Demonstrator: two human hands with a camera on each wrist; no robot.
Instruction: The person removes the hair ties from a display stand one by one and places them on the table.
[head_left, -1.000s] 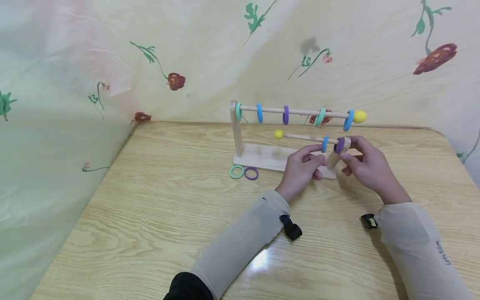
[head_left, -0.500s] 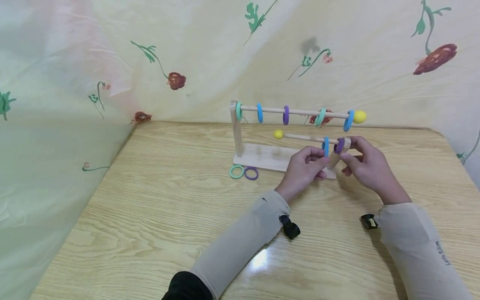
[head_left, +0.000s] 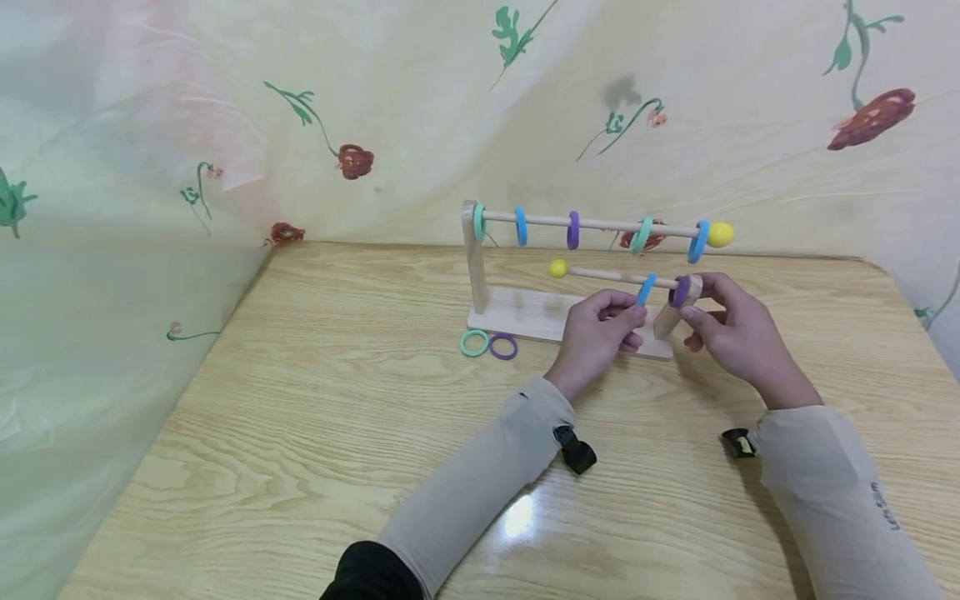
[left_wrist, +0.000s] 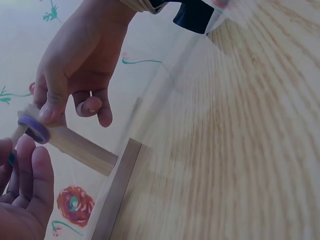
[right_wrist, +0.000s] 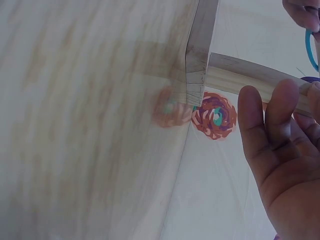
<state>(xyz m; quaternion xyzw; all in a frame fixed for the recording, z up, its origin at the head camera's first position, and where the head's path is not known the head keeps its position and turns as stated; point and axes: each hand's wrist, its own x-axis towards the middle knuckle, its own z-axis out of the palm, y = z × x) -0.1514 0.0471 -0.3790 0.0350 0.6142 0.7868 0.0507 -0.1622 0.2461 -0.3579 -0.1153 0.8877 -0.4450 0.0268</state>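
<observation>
My left hand (head_left: 596, 333) pinches a blue ring (head_left: 646, 289) between thumb and fingers. That ring is around the lower rod (head_left: 611, 275) of a wooden stand (head_left: 525, 312) and leans to one side. At the rod's right end a purple ring (head_left: 679, 292) hangs beside the short post (head_left: 665, 322). My right hand (head_left: 727, 325) holds the top of this post, thumb in front and forefinger behind. In the left wrist view the thumb of the right hand (left_wrist: 82, 65) lies against the post near the purple ring (left_wrist: 34, 129). The right wrist view shows part of the blue ring (right_wrist: 310, 47).
Above, the upper rod (head_left: 607, 224) carries several green, blue and purple rings and ends in a yellow ball (head_left: 721, 234). Another yellow ball (head_left: 558, 268) caps the lower rod. A loose green ring (head_left: 474, 343) and a purple one lie on the table (head_left: 300, 433) before the base.
The left fingers have taken hold of the blue ring at its lower edge and drawn it slightly left, tilting it. The right hand has stayed in place on the post.
</observation>
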